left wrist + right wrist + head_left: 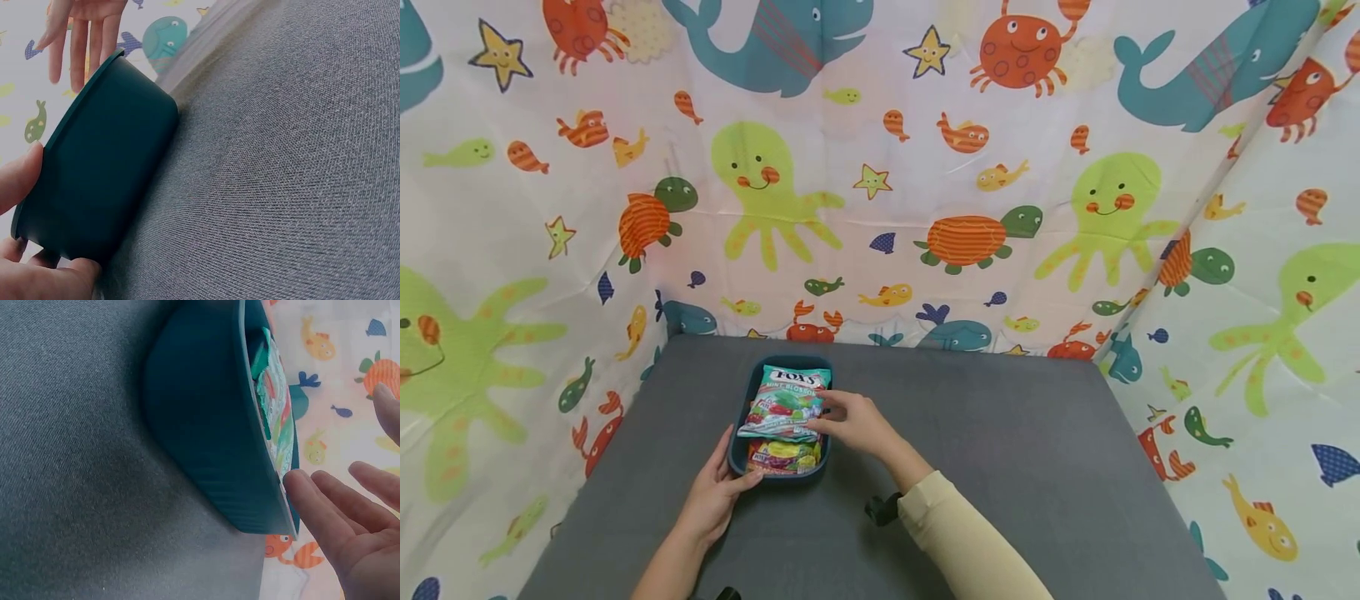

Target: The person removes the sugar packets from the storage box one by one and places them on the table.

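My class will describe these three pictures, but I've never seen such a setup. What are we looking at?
There is no robot: a person works with two bare hands. The widest picture comes from a camera on the head; the other two come from cameras on each wrist. On the grey table stands a dark tub, with a sea-animal cloth behind. The left hand grips the tub's near left corner. Inside lie a green bag and, partly hidden by it, a yellow-and-red bag. The right hand is at the green bag's right edge; I cannot tell whether it touches.
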Demonstrator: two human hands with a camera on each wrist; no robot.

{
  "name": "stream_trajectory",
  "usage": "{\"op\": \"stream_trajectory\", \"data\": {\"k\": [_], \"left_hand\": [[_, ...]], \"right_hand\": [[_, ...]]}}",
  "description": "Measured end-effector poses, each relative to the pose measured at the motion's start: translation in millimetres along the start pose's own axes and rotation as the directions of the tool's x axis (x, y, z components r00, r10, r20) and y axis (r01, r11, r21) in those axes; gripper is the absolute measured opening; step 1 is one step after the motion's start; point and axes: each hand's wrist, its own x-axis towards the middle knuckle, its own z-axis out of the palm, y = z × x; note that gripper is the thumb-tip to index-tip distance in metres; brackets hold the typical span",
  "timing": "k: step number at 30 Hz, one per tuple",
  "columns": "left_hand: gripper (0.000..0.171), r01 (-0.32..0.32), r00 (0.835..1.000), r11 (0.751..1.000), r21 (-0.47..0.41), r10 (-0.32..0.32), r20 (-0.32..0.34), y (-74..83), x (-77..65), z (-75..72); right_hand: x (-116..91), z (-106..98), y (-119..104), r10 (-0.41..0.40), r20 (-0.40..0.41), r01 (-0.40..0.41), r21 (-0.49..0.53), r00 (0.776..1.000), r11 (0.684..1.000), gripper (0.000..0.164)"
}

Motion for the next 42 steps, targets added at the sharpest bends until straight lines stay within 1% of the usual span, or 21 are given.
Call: {"op": "stream_trajectory", "data": {"k": [4, 8, 12, 15, 18, 21, 24, 25, 27, 31, 36, 40, 42], "left_hand": [[0.105, 0.005, 1.0, 1.0, -0.007, -0.005, -0.007, -0.9, -0.4, 0.2], [0.104, 0.009, 1.0, 1.0, -0.02, -0.009, -0.015, -0.8, -0.4, 1.3], [0.104, -0.003, 1.0, 1.0, -0.01, 0.003, -0.015, 0.4, -1.6, 0.8], [0.103, -0.019, 1.0, 1.0, -0.004, 0.019, -0.008, 1.0, -2.0, 0.1], [0.103, -0.026, 1.0, 1.0, -0.003, 0.026, -0.005, 2.0, -1.6, -0.3], [0.103, -0.023, 1.0, 1.0, -0.004, 0.023, -0.002, 1.7, -0.9, -0.4], [0.103, -0.018, 1.0, 1.0, -0.008, 0.018, 0.0, 0.7, -1.1, 0.2], [0.103, -0.018, 1.0, 1.0, -0.008, 0.018, 0.0, 0.3, -1.1, 0.4], [0.103, -0.02, 1.0, 1.0, -0.006, 0.02, -0.001, -0.5, -1.1, 1.0], [0.103, -0.024, 1.0, 1.0, 0.002, 0.024, 0.001, 0.3, -0.9, 1.8], [0.102, -0.023, 1.0, 1.0, 0.015, 0.023, 0.003, 0.5, -0.6, 1.1], [0.101, -0.018, 1.0, 1.0, 0.022, 0.018, 0.005, 1.0, -1.2, 0.5], [0.102, -0.017, 1.0, 1.0, 0.022, 0.017, 0.005, 1.8, -1.6, 0.6]], "right_hand": [[3.1, 4.9, -0.2, 0.019, 0.006, -0.019, 0.003, 1.0, 1.0, 0.071], [5.7, 8.6, -2.0, 0.057, 0.001, -0.057, -0.006, 0.998, 0.998, 0.074], [9.6, 14.0, -8.3, 0.088, 0.001, -0.088, 0.003, 0.996, 0.996, 0.081], [12.8, 18.0, -12.8, 0.104, -0.001, -0.104, 0.04, 0.995, 0.994, 0.088], [17.7, 21.3, -16.0, 0.143, -0.01, -0.141, 0.098, 0.99, 0.985, 0.091], [21.6, 24.3, -17.9, 0.208, -0.02, -0.199, 0.219, 0.978, 0.955, 0.088], [24.4, 26.6, -20.1, 0.273, -0.033, -0.244, 0.356, 0.961, 0.902, 0.083], [24.9, 27.4, -20.8, 0.292, -0.041, -0.255, 0.383, 0.956, 0.888, 0.081], [26.1, 29.3, -22.5, 0.316, -0.059, -0.266, 0.406, 0.947, 0.874, 0.08], [30.1, 34.4, -25.4, 0.336, -0.101, -0.272, 0.395, 0.936, 0.878, 0.079], [36.4, 44.4, -24.2, 0.364, -0.129, -0.28, 0.428, 0.922, 0.86, 0.078], [38.2, 50.2, -25.3, 0.387, -0.17, -0.296, 0.397, 0.906, 0.869, 0.076], [38.1, 51.0, -26.1, 0.387, -0.201, -0.287, 0.395, 0.9, 0.873, 0.075]]}}
